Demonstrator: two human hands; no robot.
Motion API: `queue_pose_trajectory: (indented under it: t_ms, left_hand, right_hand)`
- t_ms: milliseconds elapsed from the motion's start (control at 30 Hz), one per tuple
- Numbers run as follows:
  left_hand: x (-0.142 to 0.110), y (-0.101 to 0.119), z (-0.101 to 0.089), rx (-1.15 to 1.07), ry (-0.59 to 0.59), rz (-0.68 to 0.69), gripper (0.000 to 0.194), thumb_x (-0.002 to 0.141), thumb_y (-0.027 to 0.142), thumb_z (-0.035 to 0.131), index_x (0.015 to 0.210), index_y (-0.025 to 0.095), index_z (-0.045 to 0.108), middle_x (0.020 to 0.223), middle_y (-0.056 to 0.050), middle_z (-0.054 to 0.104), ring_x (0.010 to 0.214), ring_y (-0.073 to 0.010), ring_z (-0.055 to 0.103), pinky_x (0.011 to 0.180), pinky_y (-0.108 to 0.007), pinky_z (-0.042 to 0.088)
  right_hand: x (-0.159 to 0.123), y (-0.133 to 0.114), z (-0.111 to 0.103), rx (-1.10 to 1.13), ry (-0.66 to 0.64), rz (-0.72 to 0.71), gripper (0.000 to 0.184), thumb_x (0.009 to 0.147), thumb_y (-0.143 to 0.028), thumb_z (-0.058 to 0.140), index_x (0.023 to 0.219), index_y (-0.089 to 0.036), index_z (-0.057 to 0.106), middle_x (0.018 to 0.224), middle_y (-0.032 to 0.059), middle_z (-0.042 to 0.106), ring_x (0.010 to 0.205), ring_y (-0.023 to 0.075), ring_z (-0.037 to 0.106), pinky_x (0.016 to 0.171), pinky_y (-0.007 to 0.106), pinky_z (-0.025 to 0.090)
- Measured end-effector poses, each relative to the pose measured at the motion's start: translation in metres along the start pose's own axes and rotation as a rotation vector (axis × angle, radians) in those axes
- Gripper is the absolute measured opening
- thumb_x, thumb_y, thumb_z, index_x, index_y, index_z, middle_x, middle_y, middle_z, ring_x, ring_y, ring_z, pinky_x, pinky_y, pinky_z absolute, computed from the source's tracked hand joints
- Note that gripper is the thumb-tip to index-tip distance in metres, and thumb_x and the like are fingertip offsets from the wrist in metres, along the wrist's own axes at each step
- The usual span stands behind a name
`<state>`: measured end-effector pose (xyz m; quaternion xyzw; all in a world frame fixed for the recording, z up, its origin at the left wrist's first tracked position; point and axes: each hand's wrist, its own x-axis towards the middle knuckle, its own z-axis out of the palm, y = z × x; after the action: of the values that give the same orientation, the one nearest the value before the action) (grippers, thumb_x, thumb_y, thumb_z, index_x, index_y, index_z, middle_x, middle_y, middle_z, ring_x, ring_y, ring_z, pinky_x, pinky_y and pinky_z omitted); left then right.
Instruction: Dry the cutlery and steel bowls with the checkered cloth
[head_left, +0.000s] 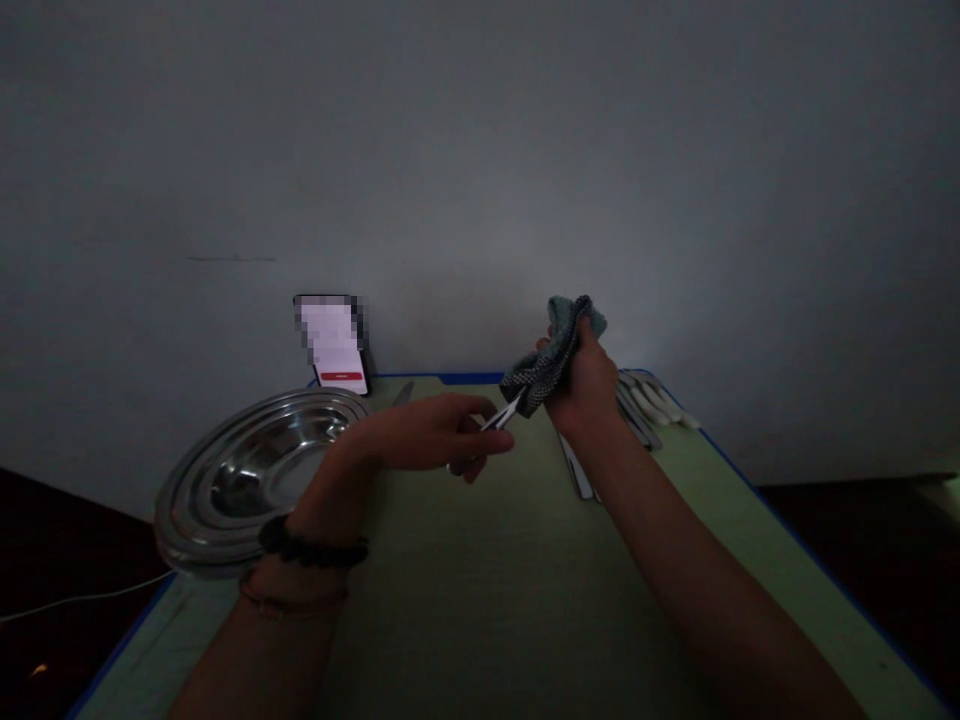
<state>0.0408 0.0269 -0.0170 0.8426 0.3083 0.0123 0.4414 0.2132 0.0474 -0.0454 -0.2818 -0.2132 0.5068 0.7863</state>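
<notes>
Hands (427, 432) (591, 388), two, hold one cloth (553, 362), one utensil (505, 413).

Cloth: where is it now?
In the head view, right of centre: the right hand holds the cloth against a metal utensil that the left hand grips.

With the table (480, 600) taken as a dial and twelve at the wall (480, 180), a basin (187, 500) is set at ten. Behind it, at eleven, a phone (336, 345) is propped. A blade (403, 394) is partly hidden behind the left hand (442, 435). Toward twelve, a utensil (501, 415) is held above the table, its far end covered by a cloth (555, 355) in the right hand (589, 390). At one, flat pieces (579, 480) are partly covered by the right forearm (660, 510); beyond, more utensils (654, 402) are laid at the far right corner.
</notes>
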Motion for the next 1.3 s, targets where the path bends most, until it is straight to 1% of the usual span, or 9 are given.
queue_pose_trajectory:
  t_ms: [133,267,367,500,633,767,900,1033,1300]
  left_hand:
    - [0.006,-0.002,0.003,0.010,0.240,-0.055,0.056,0.080,0.058,0.053,0.114,0.015,0.045,0.055,0.005,0.056,0.051,-0.0125,0.053,0.048,-0.022,0.040]
    - [0.010,-0.004,0.001,-0.046,0.561,0.016,0.033,0.088,0.049,0.045,0.091,0.017,0.051,0.054,0.005,0.050,0.047,-0.0095,0.049,0.044,-0.020,0.037]
    - [0.012,-0.004,-0.001,-0.090,0.652,0.037,0.024,0.091,0.037,0.041,0.078,0.018,0.048,0.052,0.006,0.047,0.043,-0.0067,0.045,0.041,-0.018,0.035]
    - [0.015,-0.004,0.001,-0.176,0.627,0.055,0.024,0.092,0.034,0.039,0.075,0.018,0.044,0.051,0.007,0.044,0.041,-0.0056,0.042,0.041,-0.018,0.038]
    - [0.011,-0.006,0.002,-0.389,0.468,0.190,0.015,0.088,0.032,0.048,0.086,0.017,0.048,0.056,0.008,0.044,0.046,-0.0070,0.047,0.049,-0.022,0.049]
    - [0.000,-0.007,-0.002,-0.396,0.231,0.202,0.025,0.088,0.026,0.049,0.110,0.013,0.053,0.089,-0.005,0.067,0.072,-0.0128,0.063,0.064,-0.028,0.054]
    - [-0.006,-0.006,-0.006,-0.364,0.105,0.203,0.024,0.085,0.019,0.056,0.108,0.014,0.059,0.110,-0.010,0.068,0.092,-0.0171,0.066,0.073,-0.029,0.055]
    - [-0.007,-0.005,-0.007,-0.422,0.112,0.196,0.024,0.082,0.016,0.060,0.105,0.015,0.062,0.103,-0.007,0.071,0.093,-0.0187,0.067,0.070,-0.027,0.056]
    - [-0.003,-0.001,-0.007,-0.408,0.322,0.203,0.018,0.083,0.024,0.060,0.074,0.011,0.067,0.069,-0.004,0.073,0.060,-0.0127,0.068,0.055,-0.022,0.054]
  right_hand:
    - [0.001,0.000,0.006,0.038,-0.090,0.024,0.007,0.077,-0.026,0.052,0.074,-0.023,0.058,0.071,-0.0022,0.064,0.075,0.0123,0.061,0.069,0.026,0.052]
    - [-0.008,-0.003,0.008,-0.137,-0.191,-0.026,0.006,0.074,-0.026,0.056,0.075,-0.023,0.062,0.088,0.0003,0.066,0.089,0.0145,0.061,0.074,0.028,0.051]
    - [-0.020,-0.006,0.009,-0.272,-0.293,-0.005,0.009,0.074,-0.028,0.060,0.079,-0.023,0.065,0.092,0.0028,0.066,0.092,0.0174,0.061,0.075,0.031,0.050]
    - [-0.026,-0.001,0.012,-0.321,-0.338,0.077,0.017,0.071,-0.034,0.066,0.080,-0.020,0.066,0.086,0.0040,0.068,0.087,0.0181,0.062,0.080,0.034,0.050]
    - [-0.018,0.004,0.010,-0.264,-0.253,0.019,0.025,0.068,-0.037,0.070,0.083,-0.017,0.065,0.093,0.0036,0.069,0.087,0.0152,0.062,0.087,0.034,0.049]
    - [-0.011,-0.001,0.006,-0.184,-0.211,-0.016,0.025,0.068,-0.037,0.071,0.084,-0.019,0.064,0.096,0.0031,0.069,0.091,0.0161,0.063,0.084,0.035,0.052]
    - [-0.012,-0.002,0.005,-0.143,-0.216,-0.037,0.024,0.071,-0.039,0.068,0.086,-0.021,0.064,0.099,0.0018,0.069,0.094,0.0148,0.063,0.083,0.033,0.052]
    - [-0.014,-0.001,0.007,-0.138,-0.241,-0.009,0.028,0.074,-0.045,0.064,0.091,-0.023,0.062,0.097,0.0006,0.068,0.096,0.0143,0.063,0.079,0.030,0.053]
    - [-0.020,-0.003,0.010,-0.274,-0.423,-0.069,0.037,0.074,-0.053,0.060,0.092,-0.022,0.061,0.093,0.0007,0.066,0.087,0.0121,0.060,0.079,0.026,0.050]
